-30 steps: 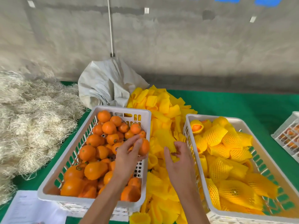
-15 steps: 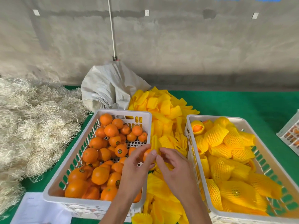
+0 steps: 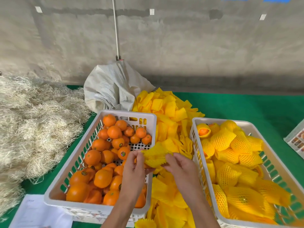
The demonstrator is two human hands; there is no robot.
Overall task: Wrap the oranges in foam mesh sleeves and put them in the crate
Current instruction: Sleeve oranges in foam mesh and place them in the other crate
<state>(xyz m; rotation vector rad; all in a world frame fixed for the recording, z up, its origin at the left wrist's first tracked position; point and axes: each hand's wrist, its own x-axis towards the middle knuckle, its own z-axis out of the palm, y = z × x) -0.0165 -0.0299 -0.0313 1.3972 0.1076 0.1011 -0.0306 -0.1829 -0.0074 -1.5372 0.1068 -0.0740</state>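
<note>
Both hands, left hand [image 3: 134,168] and right hand [image 3: 182,168], pinch a yellow foam sleeve [image 3: 155,156], perhaps around an orange, between the crate of bare oranges [image 3: 100,155] and the crate of wrapped ones [image 3: 238,162]; loose sleeves [image 3: 167,112] lie piled between

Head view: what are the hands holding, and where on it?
Both hold one yellow foam sleeve: the left hand pinches its left edge, the right hand its right edge. Whether the orange is inside cannot be told.

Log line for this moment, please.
stage: sleeving | both hands grip foam mesh sleeve | orange: hidden | crate: part filled
</note>
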